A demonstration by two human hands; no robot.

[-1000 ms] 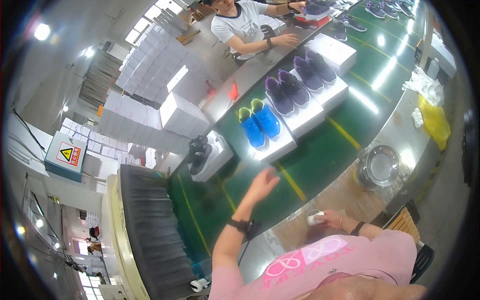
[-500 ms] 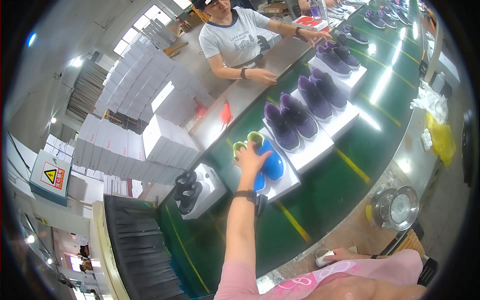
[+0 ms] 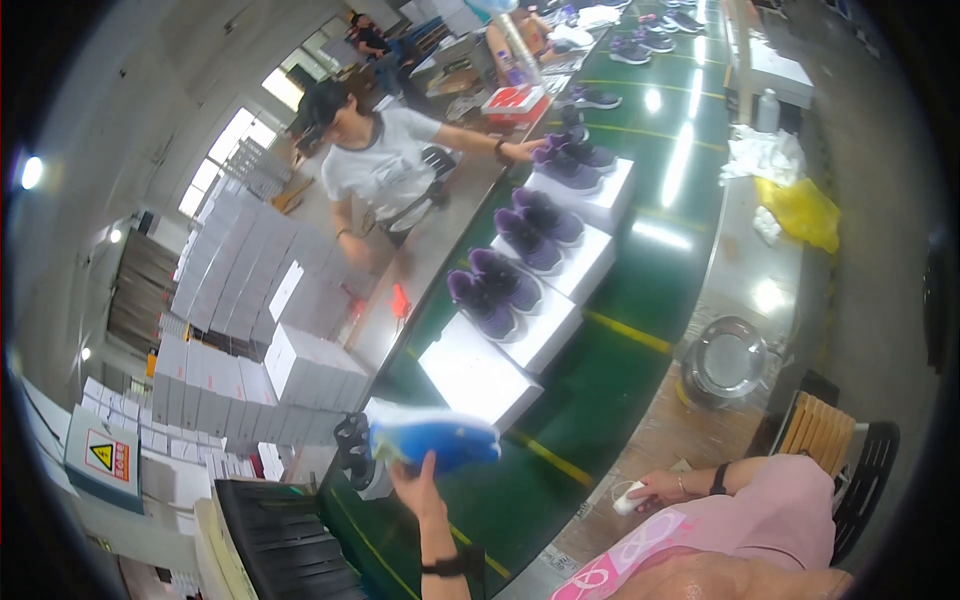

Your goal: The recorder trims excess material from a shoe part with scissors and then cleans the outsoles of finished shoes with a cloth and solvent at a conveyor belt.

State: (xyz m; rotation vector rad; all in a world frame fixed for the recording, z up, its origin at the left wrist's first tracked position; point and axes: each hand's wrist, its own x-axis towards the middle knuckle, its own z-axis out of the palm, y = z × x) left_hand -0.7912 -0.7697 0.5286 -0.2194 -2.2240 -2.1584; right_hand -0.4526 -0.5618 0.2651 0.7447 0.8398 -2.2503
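Observation:
My left hand is raised over the green conveyor belt and grips a pair of blue shoes from below. Just beyond them lies a bare white shoebox. Farther up the belt, more white boxes carry pairs of purple shoes. My right hand rests on the steel edge beside the belt and holds a small white object.
A person in a white shirt across the belt reaches toward a box of purple shoes. Stacks of white shoeboxes stand at left. A round steel bowl, yellow and white bags, and a black roller machine are nearby.
My left hand reached out to the blue shoes on their box, then lifted them off toward me; the white box is now bare. The view has swung toward the upper part of the line.

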